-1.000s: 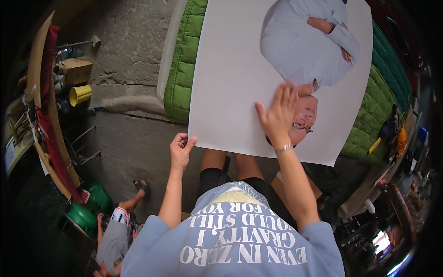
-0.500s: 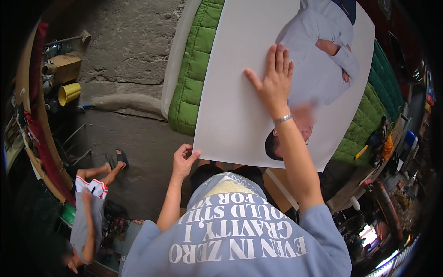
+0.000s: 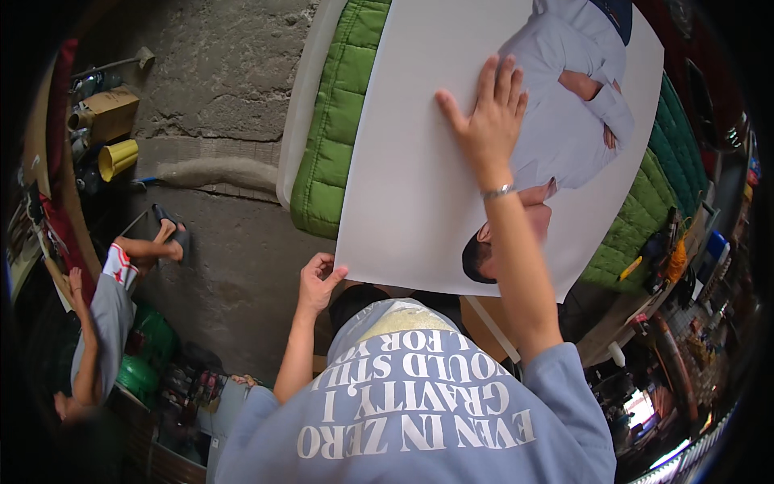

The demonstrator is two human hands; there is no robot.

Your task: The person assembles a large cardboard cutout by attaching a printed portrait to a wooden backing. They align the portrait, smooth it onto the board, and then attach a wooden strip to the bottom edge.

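At the near left corner of the poster (image 3: 419,210), the left hand (image 3: 318,282) pinches it — the right hand (image 3: 492,133), spread over its middle, could crease it by pressing unevenly.

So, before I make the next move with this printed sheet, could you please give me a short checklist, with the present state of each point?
1. Left hand on the near-left corner of the printed sheet: ok, thumb on top, seemingly pinching it.
2. Right hand laid open on the sheet: ok, fingers spread; the pressure cannot be seen.
3. Near-right corner held: not ok, no hand there.
4. Near-left corner backed by the green quilted pad: not ok, it reaches past the pad.
5. Far edge flat: cannot tell, it runs out of the picture.
6. Small yellow object clear of the sheet: ok, lies apart to the right.
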